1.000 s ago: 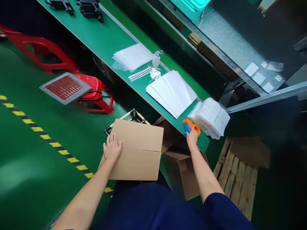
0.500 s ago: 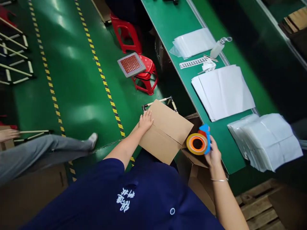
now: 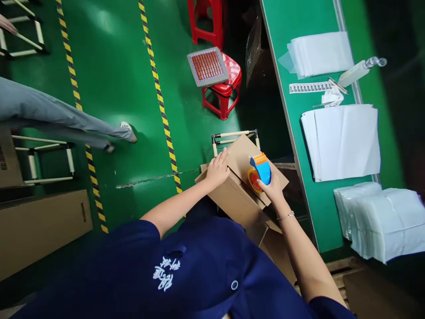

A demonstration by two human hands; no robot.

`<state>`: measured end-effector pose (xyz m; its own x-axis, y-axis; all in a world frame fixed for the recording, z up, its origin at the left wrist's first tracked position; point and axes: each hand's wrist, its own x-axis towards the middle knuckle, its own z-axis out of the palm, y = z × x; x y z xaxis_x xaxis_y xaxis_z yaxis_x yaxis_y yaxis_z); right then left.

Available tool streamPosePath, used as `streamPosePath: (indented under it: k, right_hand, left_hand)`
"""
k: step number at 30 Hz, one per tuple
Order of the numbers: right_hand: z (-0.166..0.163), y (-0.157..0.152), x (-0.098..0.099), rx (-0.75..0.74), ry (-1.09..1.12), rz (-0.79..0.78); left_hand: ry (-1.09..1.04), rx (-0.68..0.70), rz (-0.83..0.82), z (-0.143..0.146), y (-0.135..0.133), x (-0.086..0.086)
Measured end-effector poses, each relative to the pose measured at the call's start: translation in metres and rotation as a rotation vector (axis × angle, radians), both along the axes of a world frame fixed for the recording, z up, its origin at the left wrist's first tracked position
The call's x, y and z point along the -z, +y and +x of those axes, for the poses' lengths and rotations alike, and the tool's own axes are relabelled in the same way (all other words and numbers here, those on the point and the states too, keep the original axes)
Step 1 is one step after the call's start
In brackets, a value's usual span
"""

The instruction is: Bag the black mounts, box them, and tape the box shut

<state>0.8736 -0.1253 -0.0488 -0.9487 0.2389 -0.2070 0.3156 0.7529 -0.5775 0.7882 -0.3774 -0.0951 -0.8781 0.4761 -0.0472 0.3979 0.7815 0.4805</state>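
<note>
A brown cardboard box (image 3: 241, 153) is tilted in front of my body, its flaps meeting at a seam. My left hand (image 3: 218, 169) lies on its upper left part with the fingers stretched out. In my right hand (image 3: 272, 188) is a blue and orange tape dispenser (image 3: 263, 170) with a roll of yellowish tape. The dispenser is over the right part of the box top, close to the seam. Whether it touches the cardboard, I cannot tell. Part of a pipe-frame stand (image 3: 235, 134) shows behind the box.
On the right, a green worktable (image 3: 327, 226) bears white sheets (image 3: 343, 141), plastic bags (image 3: 381, 221) and a bottle (image 3: 355, 73). Beyond the box, a red stool (image 3: 224, 95) carries a patterned pad (image 3: 208, 66). Another open carton (image 3: 277, 248) is below my right arm. A person's leg (image 3: 66, 110) is at left.
My right hand has brought the tape dispenser leftward from beside the box to above it, turning it. My left hand stays on the box. The person at left has shifted, and my view has turned.
</note>
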Motion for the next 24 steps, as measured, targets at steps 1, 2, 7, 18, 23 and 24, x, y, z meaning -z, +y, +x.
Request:
streamPosePath:
  k: [1, 2, 7, 18, 23, 24]
  right_hand:
    - [-0.003, 0.0, 0.001, 0.003, -0.007, 0.0]
    - [-0.005, -0.001, 0.001, 0.004, -0.011, -0.004]
    - [-0.007, -0.009, 0.004, 0.022, 0.001, -0.022]
    - [0.006, 0.006, -0.051, 0.077, 0.142, 0.017]
    - [0.007, 0.023, -0.064, 0.091, 0.141, 0.009]
    - [0.006, 0.026, -0.062, 0.09, 0.141, -0.001]
  left_hand:
    - [0.016, 0.0, 0.021, 0.01, -0.013, -0.01]
    - [0.025, 0.01, 0.036, 0.019, -0.026, -0.02]
    - [0.011, 0.106, 0.01, 0.018, -0.031, -0.031]
    - [-0.122, 0.272, -0.01, 0.029, -0.056, -0.057]
    - [-0.196, 0.333, -0.183, 0.05, -0.103, -0.092]
    - [-0.199, 0.355, -0.213, 0.047, -0.103, -0.093]
